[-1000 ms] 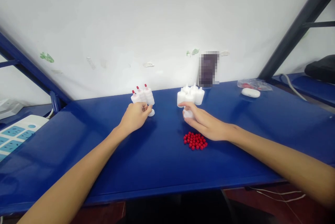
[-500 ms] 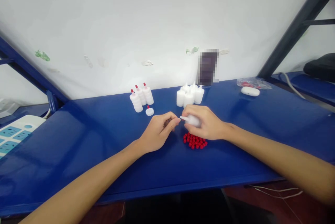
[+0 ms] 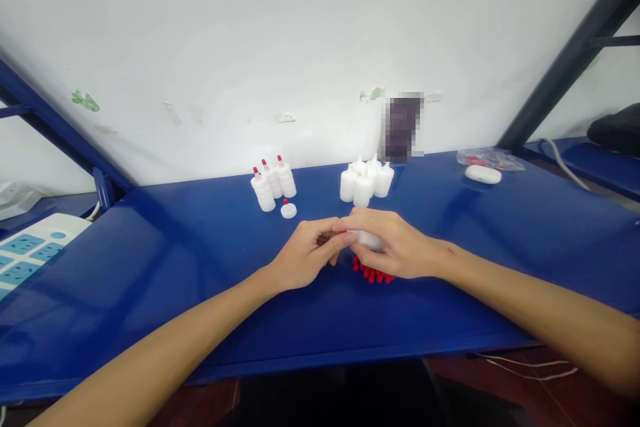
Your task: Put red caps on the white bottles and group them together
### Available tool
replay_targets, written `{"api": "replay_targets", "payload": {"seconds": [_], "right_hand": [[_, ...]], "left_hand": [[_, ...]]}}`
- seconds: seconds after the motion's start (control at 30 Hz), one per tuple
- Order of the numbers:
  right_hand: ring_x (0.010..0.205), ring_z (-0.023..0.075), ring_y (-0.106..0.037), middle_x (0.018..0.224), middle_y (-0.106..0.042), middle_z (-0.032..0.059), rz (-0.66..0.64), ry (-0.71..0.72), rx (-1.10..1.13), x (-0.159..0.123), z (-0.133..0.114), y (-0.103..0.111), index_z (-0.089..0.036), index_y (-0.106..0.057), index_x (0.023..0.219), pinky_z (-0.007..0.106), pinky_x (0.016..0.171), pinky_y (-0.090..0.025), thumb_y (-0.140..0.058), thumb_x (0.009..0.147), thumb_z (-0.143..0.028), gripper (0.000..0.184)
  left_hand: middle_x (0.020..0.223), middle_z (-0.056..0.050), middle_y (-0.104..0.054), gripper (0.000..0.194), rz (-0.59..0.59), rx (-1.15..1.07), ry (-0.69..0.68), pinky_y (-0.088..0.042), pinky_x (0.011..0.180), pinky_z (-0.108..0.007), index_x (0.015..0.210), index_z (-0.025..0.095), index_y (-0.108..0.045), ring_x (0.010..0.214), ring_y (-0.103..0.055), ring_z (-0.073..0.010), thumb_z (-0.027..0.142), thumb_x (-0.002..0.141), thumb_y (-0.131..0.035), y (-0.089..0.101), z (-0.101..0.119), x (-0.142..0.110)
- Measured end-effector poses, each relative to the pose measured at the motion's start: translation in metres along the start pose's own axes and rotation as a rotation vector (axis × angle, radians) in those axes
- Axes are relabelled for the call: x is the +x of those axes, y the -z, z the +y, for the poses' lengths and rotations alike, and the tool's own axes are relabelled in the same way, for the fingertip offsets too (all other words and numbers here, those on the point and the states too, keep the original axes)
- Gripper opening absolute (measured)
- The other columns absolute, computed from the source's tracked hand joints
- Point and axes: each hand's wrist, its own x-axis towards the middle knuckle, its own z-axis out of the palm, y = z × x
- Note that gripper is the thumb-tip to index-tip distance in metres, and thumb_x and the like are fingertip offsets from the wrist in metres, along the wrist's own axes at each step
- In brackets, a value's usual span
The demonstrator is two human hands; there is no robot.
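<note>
Head view. White bottle (image 3: 369, 239), one: tilted, gripped in right hand (image 3: 397, 244), beside loose red caps (image 3: 373, 274) on blue table (image 3: 175, 234). Left hand (image 3: 300, 257): pinching mostly hidden red cap (image 3: 343, 232) at bottle's tip end.

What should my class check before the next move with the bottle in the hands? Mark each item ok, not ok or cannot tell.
1. Right hand grips the white squeeze bottle: ok.
2. Left hand at that bottle's left end: ok.
3. Red cap seated on its tip: cannot tell; the hands hide it.
4. Loose red caps fully in view: not ok; partly hidden.
5. Three red-tipped bottles upright: ok.
6. White-tipped bottles upright: ok.
</note>
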Motion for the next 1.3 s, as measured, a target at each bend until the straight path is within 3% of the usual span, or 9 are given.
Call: {"api": "replay_targets", "payload": {"seconds": [0.13, 0.5, 0.67, 0.73, 0.8, 0.9, 1.03, 1.17, 1.3], "right_hand": [[0.073, 0.0146, -0.059, 0.088, -0.063, 0.0016, -0.036, -0.016, 0.024, 0.000, -0.001, -0.002, -0.024, -0.059, 0.118, 0.027, 0.066, -0.049, -0.051, 0.090, -0.016, 0.030], [0.065, 0.0118, -0.058, 0.082, -0.063, 0.0001, 0.010, 0.031, -0.006, -0.002, -0.002, -0.005, -0.021, -0.058, 0.114, 0.023, 0.059, -0.047, -0.049, 0.090, -0.014, 0.026], [0.073, 0.0144, -0.064, 0.097, -0.070, 0.0022, 0.009, -0.074, -0.040, 0.000, -0.002, -0.004, -0.024, -0.048, 0.134, 0.027, 0.068, -0.050, -0.056, 0.093, -0.026, 0.041], [0.072, 0.0155, -0.064, 0.096, -0.070, 0.0021, 0.058, -0.155, -0.090, 0.000, 0.000, -0.002, -0.025, -0.043, 0.140, 0.028, 0.067, -0.050, -0.058, 0.093, -0.036, 0.050], [0.075, 0.0180, -0.065, 0.090, -0.069, 0.0023, 0.115, -0.218, -0.167, -0.001, 0.003, 0.000, -0.024, -0.047, 0.137, 0.031, 0.071, -0.050, -0.059, 0.093, -0.041, 0.048], [0.080, 0.0205, -0.064, 0.086, -0.069, 0.0029, 0.143, -0.279, -0.265, -0.003, 0.007, 0.001, -0.024, -0.056, 0.124, 0.036, 0.079, -0.048, -0.056, 0.094, -0.035, 0.032], [0.075, 0.0200, -0.060, 0.080, -0.068, 0.0025, 0.159, -0.329, -0.267, -0.003, 0.009, 0.001, -0.022, -0.061, 0.112, 0.032, 0.073, -0.046, -0.056, 0.087, -0.024, 0.026], [0.057, 0.0131, -0.053, 0.074, -0.063, -0.0009, 0.172, -0.345, -0.143, -0.003, 0.011, 0.000, -0.019, -0.061, 0.108, 0.026, 0.059, -0.041, -0.056, 0.081, -0.020, 0.027], [0.052, 0.0108, -0.051, 0.074, -0.061, -0.0023, 0.167, -0.330, -0.044, -0.006, 0.015, 0.002, -0.018, -0.060, 0.106, 0.026, 0.057, -0.040, -0.049, 0.085, -0.020, 0.024]], "left_hand": [[0.060, 0.004, -0.051, 0.036, -0.008, -0.031, 0.007, -0.037, 0.053, -0.020, 0.075, 0.015, -0.055, 0.053, -0.047, -0.0065, 0.043, 0.098, -0.054, -0.001, 0.001, 0.000], [0.059, 0.004, -0.050, 0.035, -0.077, -0.114, 0.021, -0.038, 0.051, -0.021, 0.090, 0.015, -0.056, 0.051, -0.046, -0.0070, 0.047, 0.101, -0.045, -0.007, -0.002, -0.002], [0.055, 0.005, -0.048, 0.040, -0.050, -0.100, 0.038, -0.034, 0.047, -0.019, 0.078, 0.017, -0.050, 0.046, -0.042, -0.0061, 0.049, 0.101, -0.043, -0.001, -0.003, 0.002], [0.050, 0.006, -0.047, 0.043, 0.000, -0.068, 0.069, -0.032, 0.046, -0.019, 0.072, 0.017, -0.047, 0.043, -0.038, -0.0058, 0.050, 0.100, -0.043, 0.009, -0.003, 0.005], [0.047, 0.006, -0.045, 0.044, 0.101, -0.026, 0.102, -0.030, 0.045, -0.020, 0.069, 0.018, -0.044, 0.041, -0.035, -0.0058, 0.050, 0.098, -0.044, 0.024, -0.002, 0.009], [0.045, 0.007, -0.041, 0.044, 0.291, 0.135, 0.155, -0.026, 0.043, -0.020, 0.061, 0.019, -0.042, 0.041, -0.034, -0.0060, 0.048, 0.093, -0.051, 0.052, -0.003, 0.011], [0.045, 0.006, -0.036, 0.047, 0.533, 0.390, 0.241, -0.023, 0.045, -0.022, 0.053, 0.018, -0.036, 0.042, -0.030, -0.0060, 0.045, 0.087, -0.054, 0.078, -0.008, 0.011], [0.044, 0.006, -0.034, 0.048, 0.575, 0.541, 0.303, -0.023, 0.049, -0.023, 0.050, 0.018, -0.036, 0.044, -0.029, -0.0065, 0.043, 0.086, -0.055, 0.081, -0.016, 0.011], [0.045, 0.004, -0.041, 0.049, 0.564, 0.603, 0.320, -0.026, 0.051, -0.024, 0.051, 0.017, -0.043, 0.045, -0.035, -0.0085, 0.049, 0.086, -0.055, 0.078, -0.022, 0.011]]}}
